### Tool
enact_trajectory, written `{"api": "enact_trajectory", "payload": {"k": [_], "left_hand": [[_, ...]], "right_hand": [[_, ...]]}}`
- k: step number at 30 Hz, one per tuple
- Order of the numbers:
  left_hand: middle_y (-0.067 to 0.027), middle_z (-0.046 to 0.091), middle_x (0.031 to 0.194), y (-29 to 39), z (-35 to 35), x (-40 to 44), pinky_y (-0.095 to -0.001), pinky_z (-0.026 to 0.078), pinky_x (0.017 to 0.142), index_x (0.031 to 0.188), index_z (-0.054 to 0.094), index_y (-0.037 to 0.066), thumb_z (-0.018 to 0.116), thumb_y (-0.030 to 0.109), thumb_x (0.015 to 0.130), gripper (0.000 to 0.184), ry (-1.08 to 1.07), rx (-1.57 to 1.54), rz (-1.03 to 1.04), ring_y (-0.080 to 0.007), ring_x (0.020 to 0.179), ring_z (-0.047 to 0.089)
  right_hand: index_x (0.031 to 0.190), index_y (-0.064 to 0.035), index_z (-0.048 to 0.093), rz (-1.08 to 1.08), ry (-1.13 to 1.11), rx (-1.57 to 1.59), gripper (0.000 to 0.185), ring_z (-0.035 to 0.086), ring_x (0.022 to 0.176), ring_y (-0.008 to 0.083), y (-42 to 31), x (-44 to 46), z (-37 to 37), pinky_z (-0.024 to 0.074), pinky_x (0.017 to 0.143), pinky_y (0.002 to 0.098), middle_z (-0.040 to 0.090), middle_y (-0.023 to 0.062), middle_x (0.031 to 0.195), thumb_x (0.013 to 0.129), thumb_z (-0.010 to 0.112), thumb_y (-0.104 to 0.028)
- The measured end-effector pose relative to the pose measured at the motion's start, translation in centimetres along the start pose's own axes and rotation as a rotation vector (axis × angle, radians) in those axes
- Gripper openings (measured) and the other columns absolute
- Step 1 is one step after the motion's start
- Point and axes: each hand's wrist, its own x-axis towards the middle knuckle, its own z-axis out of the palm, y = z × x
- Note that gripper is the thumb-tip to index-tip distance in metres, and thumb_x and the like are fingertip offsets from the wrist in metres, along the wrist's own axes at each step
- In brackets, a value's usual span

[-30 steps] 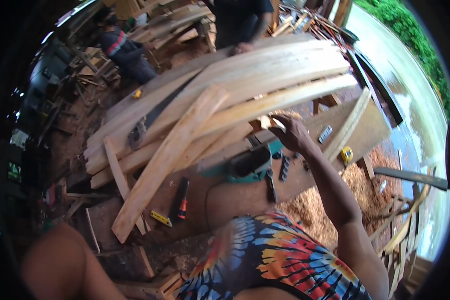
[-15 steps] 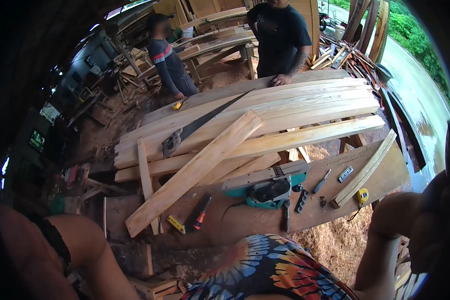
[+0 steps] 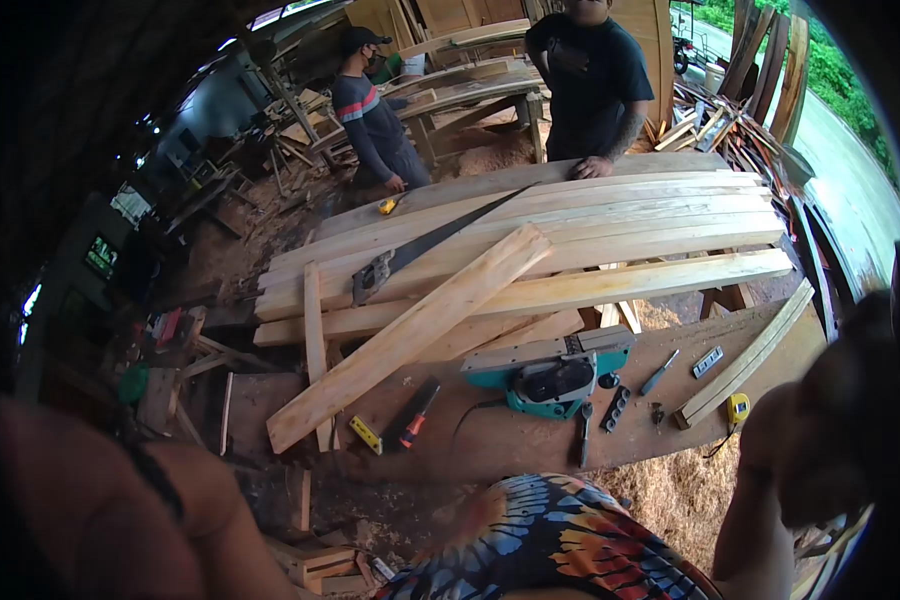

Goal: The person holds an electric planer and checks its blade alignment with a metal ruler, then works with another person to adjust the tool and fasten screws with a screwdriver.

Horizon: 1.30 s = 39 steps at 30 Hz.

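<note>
Both my arms are bent up close to the lens. My left hand (image 3: 60, 500) is a dark blur at the lower left, beyond a black wristband (image 3: 157, 478); its fingers do not show. At the right edge, my right hand (image 3: 835, 430) is equally dark and unclear. Neither touches anything on the bench. Before me lie a teal electric planer (image 3: 550, 385), an orange-handled chisel-like tool (image 3: 418, 415), a yellow-and-black tool (image 3: 366, 434), a screwdriver-like tool (image 3: 660, 371), a ratchet-like tool (image 3: 585, 435) and a yellow tape measure (image 3: 737, 408).
A loose plank (image 3: 410, 340) slants over several long boards (image 3: 650, 220), and a handsaw (image 3: 420, 250) rests on them. Two people stand behind: one in a striped sleeve (image 3: 358, 105), one with a hand (image 3: 594, 167) on the boards. Wood shavings (image 3: 675, 500) cover the ground.
The view has shifted, so the bench and people appear farther right and slightly lower. My arms stay raised near the lens. The tools and boards keep their places.
</note>
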Motion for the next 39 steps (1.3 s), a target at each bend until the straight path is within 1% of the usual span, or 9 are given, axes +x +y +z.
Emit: {"api": "enact_trajectory", "payload": {"k": [4,8,10,13,17,19,25,32,39], "left_hand": [[-0.0176,0.07,0.104,-1.1,7.0,-4.2,-0.0431,0.052,0.095,0.117,0.067,-0.009,0.066,0.002,0.087,0.032,-0.003,-0.081,-0.218,-0.0297,0.097,0.065],[-0.0152,0.068,0.118,-3.4,20.5,-18.7,-0.035,0.05,0.097,0.131,0.061,-0.007,0.068,0.008,0.095,0.039,-0.243,-0.61,-0.867,-0.0215,0.102,0.064],[-0.0139,0.063,0.133,-3.8,27.7,-30.4,-0.0353,0.048,0.101,0.142,0.053,-0.003,0.067,0.023,0.1,0.051,-0.302,-0.918,-1.247,-0.0208,0.112,0.063],[-0.0183,0.048,0.153,-2.0,33.9,-36.8,-0.0458,0.037,0.115,0.156,0.036,-0.002,0.056,0.059,0.1,0.085,-0.576,-1.019,-1.8,-0.0276,0.137,0.051],[-0.0195,0.042,0.159,0.6,38.5,-39.8,-0.0476,0.031,0.12,0.157,0.035,-0.002,0.048,0.074,0.096,0.099,-0.462,-1.365,-2.069,-0.032,0.148,0.039],[-0.0194,0.06,0.143,1.4,40.1,-40.4,-0.0464,0.048,0.11,0.143,0.052,-0.002,0.046,0.06,0.103,0.074,-0.225,-1.793,-1.993,-0.0317,0.128,0.061],[-0.0273,0.061,0.133,3.8,45.7,-43.0,-0.0604,0.041,0.113,0.127,0.059,-0.005,0.056,0.037,0.093,0.055,0.416,-2.293,-1.914,-0.0452,0.126,0.057],[-0.0187,0.069,0.103,3.6,45.5,-38.7,-0.0603,0.049,0.107,0.095,0.061,0.002,0.051,0.008,0.067,0.03,0.598,-1.974,-2.273,-0.0403,0.106,0.065],[-0.0127,0.061,0.086,3.9,46.1,-31.4,-0.0502,0.054,0.095,0.084,0.055,0.003,0.052,0.009,0.07,0.016,0.606,-1.811,-2.07,-0.0347,0.092,0.064]], "right_hand": [[0.121,0.0051,0.069,0.071,-0.065,0.26,0.035,0.069,0.086,0.027,0.5,-1.6,8.9,0.0563,0.078,0.0373,0.074,0.0171,0.106,0.09,0.073,-0.01],[0.133,-0.0023,0.065,1.047,-0.412,0.322,0.05,0.073,0.101,0.0285,7.0,-16.7,18.7,0.0555,0.088,0.0371,0.075,0.0184,0.112,0.102,0.064,-0.042],[0.126,-0.003,0.069,1.034,-0.575,0.065,0.059,0.07,0.104,0.0407,7.1,-21.6,20.4,0.0568,0.088,0.0468,0.073,0.0269,0.099,0.098,0.062,-0.055],[0.132,-0.0123,0.066,0.741,-0.822,0.032,0.043,0.071,0.094,0.0403,5.5,-26.1,21.7,0.0576,0.08,0.0493,0.069,0.0191,0.124,0.106,0.048,-0.041],[0.112,-0.0104,0.068,0.78,-0.939,-0.019,0.026,0.071,0.08,0.0319,3.2,-27.7,22.5,0.0576,0.065,0.0464,0.07,0.0165,0.087,0.093,0.061,-0.026],[0.117,-0.0151,0.071,0.825,-0.98,-0.194,0.036,0.073,0.086,0.0275,4.8,-33.5,26.4,0.0585,0.075,0.0438,0.075,0.0138,0.098,0.104,0.047,-0.038],[0.104,-0.014,0.077,1.048,-0.704,-0.199,0.043,0.067,0.108,0.0274,2.6,-28.4,24.7,0.0525,0.093,0.0397,0.075,0.0057,0.105,0.105,0.048,-0.046],[0.115,-0.0056,0.072,0.992,-0.718,-0.149,0.042,0.064,0.11,0.034,3.3,-29.6,23.0,0.0474,0.097,0.0434,0.073,0.014,0.11,0.106,0.046,-0.037],[0.124,-0.001,0.066,1.176,-0.709,-0.013,0.05,0.059,0.118,0.0437,5.4,-33.8,21.1,0.0459,0.1,0.0486,0.067,0.0258,0.121,0.108,0.04,-0.04]]}}
